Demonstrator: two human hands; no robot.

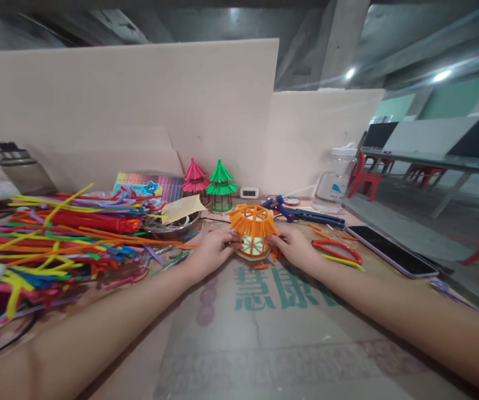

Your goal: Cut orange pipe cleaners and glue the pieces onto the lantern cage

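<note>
An orange pipe-cleaner pavilion model (pixel 253 229) with a round base stands on the cardboard sheet (pixel 264 328) in the middle of the table. My left hand (pixel 211 251) grips its left side with fingers pinched together. My right hand (pixel 293 245) grips its right side the same way. Both forearms reach in from the near edge.
A big heap of coloured pipe cleaners (pixel 56 239) fills the left. A pink model (pixel 195 179) and a green model (pixel 221 186) stand behind. A blue glue gun (pixel 302 214), red scissors (pixel 337 250), a phone (pixel 390 250) and a plastic jar (pixel 337 178) lie to the right.
</note>
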